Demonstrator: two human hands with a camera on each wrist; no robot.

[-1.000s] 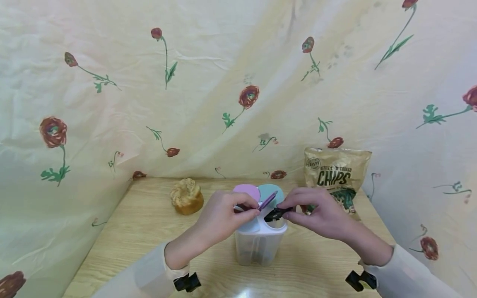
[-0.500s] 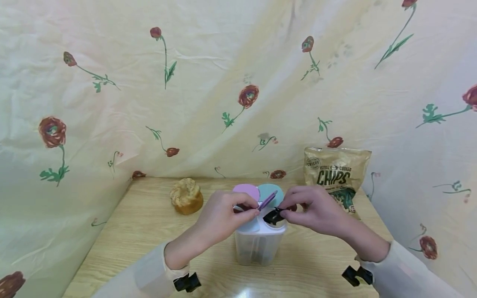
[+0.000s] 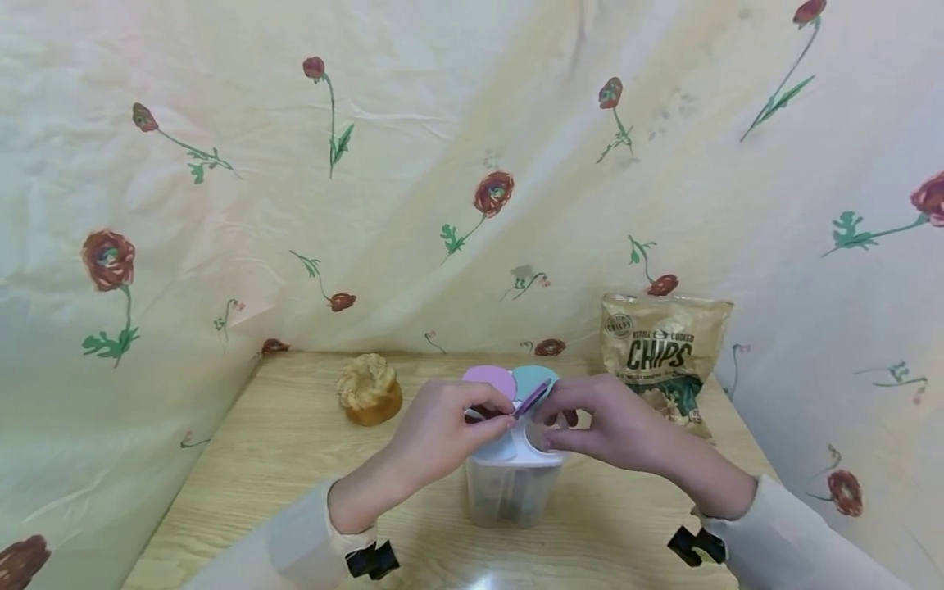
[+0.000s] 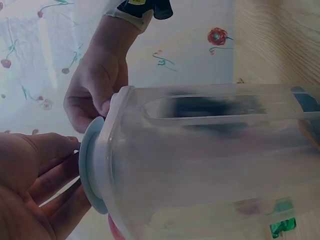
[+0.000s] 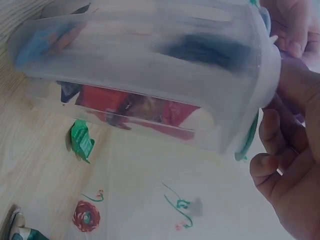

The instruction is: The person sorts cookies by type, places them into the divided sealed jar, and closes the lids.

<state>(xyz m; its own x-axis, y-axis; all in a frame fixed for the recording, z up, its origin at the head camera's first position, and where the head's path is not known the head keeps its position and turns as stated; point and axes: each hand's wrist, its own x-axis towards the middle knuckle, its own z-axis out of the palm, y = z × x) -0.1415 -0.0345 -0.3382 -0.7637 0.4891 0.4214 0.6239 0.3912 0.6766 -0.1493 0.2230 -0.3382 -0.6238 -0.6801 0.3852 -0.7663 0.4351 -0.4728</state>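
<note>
A clear plastic container [image 3: 516, 496] with a white top stands upright between my hands. Pink [image 3: 489, 378], teal and light blue round lids cover three of its openings. My left hand [image 3: 446, 422] pinches a raised purple lid [image 3: 534, 397] between thumb and fingers. Over the uncovered front right opening hovers my right hand [image 3: 615, 426], thumb and fingers parted with nothing between them. Inside the container, a blurred dark wrapped piece [image 5: 212, 52] shows just below the top in the right wrist view. Red wrapped pieces [image 5: 105, 100] and a blue one [image 5: 37, 47] lie in other compartments.
Left of the container sits a round golden-brown pastry [image 3: 369, 389]. A chips bag [image 3: 660, 352] stands back right, behind my right hand. A small green wrapped piece [image 5: 81, 140] lies on the wooden table [image 3: 280, 467]. Flowered cloth [image 3: 413, 205] hangs behind and at both sides.
My right hand has moved slightly left over the opening and let go of the black wrapped piece, which is now inside the container. The left hand keeps holding the purple lid.
</note>
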